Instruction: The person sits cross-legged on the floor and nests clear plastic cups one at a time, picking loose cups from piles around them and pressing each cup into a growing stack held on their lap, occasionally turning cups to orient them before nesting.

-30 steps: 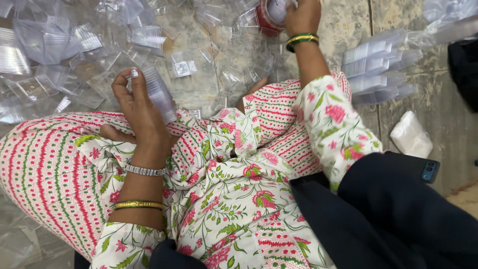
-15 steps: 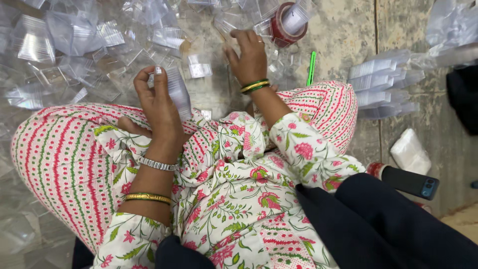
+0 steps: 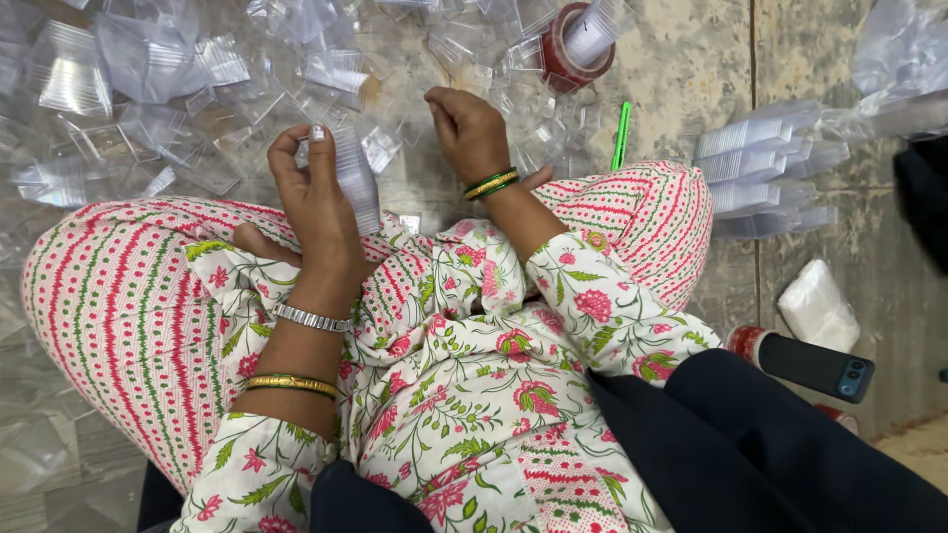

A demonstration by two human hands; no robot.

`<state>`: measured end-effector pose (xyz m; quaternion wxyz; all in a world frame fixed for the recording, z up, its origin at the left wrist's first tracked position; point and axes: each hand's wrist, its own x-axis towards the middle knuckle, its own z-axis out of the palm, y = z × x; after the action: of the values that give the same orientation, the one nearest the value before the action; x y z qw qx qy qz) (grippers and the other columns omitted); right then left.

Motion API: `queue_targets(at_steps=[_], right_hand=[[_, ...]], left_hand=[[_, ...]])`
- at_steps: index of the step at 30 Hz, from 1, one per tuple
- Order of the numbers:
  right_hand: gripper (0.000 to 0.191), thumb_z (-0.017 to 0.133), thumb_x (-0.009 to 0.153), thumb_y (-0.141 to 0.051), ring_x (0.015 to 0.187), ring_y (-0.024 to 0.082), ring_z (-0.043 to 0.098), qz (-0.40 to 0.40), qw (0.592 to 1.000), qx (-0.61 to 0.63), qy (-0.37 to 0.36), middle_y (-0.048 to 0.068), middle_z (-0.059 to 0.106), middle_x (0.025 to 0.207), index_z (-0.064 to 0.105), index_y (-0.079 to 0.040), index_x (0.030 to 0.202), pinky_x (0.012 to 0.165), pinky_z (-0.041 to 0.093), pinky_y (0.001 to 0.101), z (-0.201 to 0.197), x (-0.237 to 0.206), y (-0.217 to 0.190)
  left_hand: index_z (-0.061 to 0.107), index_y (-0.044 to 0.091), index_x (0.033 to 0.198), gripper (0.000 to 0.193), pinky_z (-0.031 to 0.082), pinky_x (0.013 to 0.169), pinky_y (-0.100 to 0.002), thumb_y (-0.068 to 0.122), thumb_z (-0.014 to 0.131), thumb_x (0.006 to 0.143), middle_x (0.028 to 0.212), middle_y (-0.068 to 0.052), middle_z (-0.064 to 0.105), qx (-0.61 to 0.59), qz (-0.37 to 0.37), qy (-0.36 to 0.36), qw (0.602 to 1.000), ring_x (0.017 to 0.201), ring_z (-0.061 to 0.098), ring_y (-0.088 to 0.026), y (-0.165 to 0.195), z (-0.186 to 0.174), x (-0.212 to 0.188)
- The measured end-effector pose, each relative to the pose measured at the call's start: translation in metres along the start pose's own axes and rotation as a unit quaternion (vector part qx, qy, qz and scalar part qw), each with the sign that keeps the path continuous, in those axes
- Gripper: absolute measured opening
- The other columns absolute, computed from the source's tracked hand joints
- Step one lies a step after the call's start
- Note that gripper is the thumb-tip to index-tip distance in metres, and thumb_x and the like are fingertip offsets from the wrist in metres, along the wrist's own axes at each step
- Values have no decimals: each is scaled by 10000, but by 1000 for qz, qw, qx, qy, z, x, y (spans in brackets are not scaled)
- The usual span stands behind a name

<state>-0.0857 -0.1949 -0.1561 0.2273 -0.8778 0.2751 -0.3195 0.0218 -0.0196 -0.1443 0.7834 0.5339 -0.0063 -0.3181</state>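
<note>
Since a moment ago, her right hand [image 3: 472, 133] has dropped from the tape roll [image 3: 576, 44], loosely curled, empty. Left hand [image 3: 316, 197] grips a stack of clear lids [image 3: 355, 178]; many loose lids [image 3: 148, 89] remain unstacked.

You have small clear plastic packets [image 3: 148, 89] spread over the floor. A neat stack [image 3: 760, 163] lies right, a white packet [image 3: 818, 306] nearer you.

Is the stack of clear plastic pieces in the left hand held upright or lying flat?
Upright: the left hand grips the stack of clear plastic pieces standing on end, above the lap.
</note>
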Motion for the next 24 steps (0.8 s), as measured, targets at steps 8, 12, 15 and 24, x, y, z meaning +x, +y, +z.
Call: queue_targets(at_steps=[8, 12, 15, 24], right_hand=[[472, 680, 867, -18, 1156, 383, 659, -91, 993, -32, -62, 120, 661, 1316, 652, -95, 1332, 998, 539, 460, -2, -3, 0], [440, 640, 788, 15, 1093, 371, 641, -102, 978, -94, -157, 175, 618, 1392, 714, -116, 1202, 947, 538, 448, 9, 5, 7], [192, 711, 867, -74, 1140, 337, 656, -60, 990, -88, -89, 126, 639, 1361, 733, -148, 1042, 964, 556, 408, 7, 9, 9], [307, 665, 853, -55, 1044, 326, 674, -206, 948, -94, -223, 74, 695, 1294, 728, -129, 1144, 883, 560, 425, 2, -20, -22]], left_hand=[[542, 117, 1267, 316, 445, 836, -255, 338, 648, 1068, 1021, 10, 563, 9, 58, 24, 998, 931, 510, -80, -10, -6, 6], [537, 117, 1266, 293, 446, 859, -255, 324, 625, 1079, 1030, 4, 584, -8, 67, 24, 997, 950, 526, -78, -12, -6, 6], [533, 106, 1267, 287, 457, 883, -263, 313, 626, 1092, 1078, 3, 594, -36, 86, 17, 996, 984, 536, -82, -12, -4, 7], [532, 138, 1259, 307, 470, 745, -256, 341, 634, 1053, 977, -13, 596, -29, 30, 9, 999, 872, 548, -86, -10, -2, 5]])
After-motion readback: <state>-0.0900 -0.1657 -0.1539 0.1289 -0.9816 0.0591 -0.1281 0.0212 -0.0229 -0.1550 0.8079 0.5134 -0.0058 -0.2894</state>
